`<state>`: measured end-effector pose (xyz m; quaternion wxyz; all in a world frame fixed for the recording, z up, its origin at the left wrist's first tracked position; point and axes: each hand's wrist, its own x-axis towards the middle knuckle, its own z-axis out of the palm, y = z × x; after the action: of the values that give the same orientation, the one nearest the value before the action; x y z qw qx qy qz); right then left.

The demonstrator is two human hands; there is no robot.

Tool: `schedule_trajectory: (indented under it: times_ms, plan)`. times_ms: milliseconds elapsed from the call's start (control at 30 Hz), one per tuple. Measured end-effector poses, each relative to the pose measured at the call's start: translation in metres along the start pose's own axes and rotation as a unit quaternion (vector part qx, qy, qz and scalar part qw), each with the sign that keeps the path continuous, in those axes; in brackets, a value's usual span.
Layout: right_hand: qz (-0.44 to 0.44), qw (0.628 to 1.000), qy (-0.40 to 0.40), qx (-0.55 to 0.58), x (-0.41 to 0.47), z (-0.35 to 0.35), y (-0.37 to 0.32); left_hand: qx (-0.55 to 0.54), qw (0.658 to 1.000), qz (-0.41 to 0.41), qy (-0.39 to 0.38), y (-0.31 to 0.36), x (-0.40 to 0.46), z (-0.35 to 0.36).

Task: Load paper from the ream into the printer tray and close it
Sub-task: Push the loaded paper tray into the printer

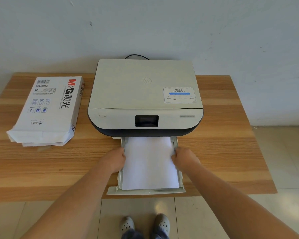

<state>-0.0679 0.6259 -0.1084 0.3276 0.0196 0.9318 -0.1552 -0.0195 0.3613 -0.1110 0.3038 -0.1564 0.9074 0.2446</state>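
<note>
A white and dark printer (145, 94) stands at the back middle of the wooden table (223, 152). Its paper tray (146, 191) is pulled out toward me, reaching the table's front edge. A stack of white paper (149, 163) lies flat in the tray. My left hand (115, 158) grips the tray's left side rail. My right hand (183, 156) grips the right side rail. The opened paper ream (47, 109), in a white wrapper with red and black print, lies on the table to the left of the printer.
A black cable (136, 56) runs behind the printer along the white wall. Tiled floor lies below the table's front edge, where my two feet in grey clogs (145, 223) show.
</note>
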Motion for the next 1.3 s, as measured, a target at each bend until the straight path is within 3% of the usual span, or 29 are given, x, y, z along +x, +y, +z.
schedule_trajectory:
  times_ms: [1300]
  plan:
    - [0.002, 0.998, 0.029, -0.052, 0.0019, 0.0005, 0.0043, -0.002, 0.998, -0.022, 0.065, 0.0072, -0.0103, 0.0028]
